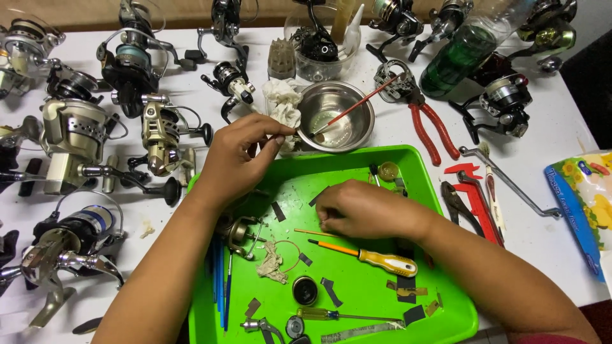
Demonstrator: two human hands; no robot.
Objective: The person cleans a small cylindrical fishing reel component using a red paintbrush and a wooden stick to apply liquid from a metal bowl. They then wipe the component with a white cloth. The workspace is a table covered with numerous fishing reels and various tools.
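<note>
On the green tray [446, 306], the right hand [363, 210] presses curled fingers flat over a small part I cannot make out, beside the yellow-handled screwdriver [370, 255]. Farther off, the left hand [239, 159] pinches a thin red-handled brush [350, 108] near its lower end, tip in the steel bowl [335, 114]. The brush looks light, stiff and slender, likely best gripped low on the handle.

Thin red-handled brush [347, 109], slanting from upper right down to lower left at upper centre of frame, tip resting inside round steel bowl [331, 118]. Bright green tray [357, 280], rectangular, lower centre, strewn with small parts.
</note>
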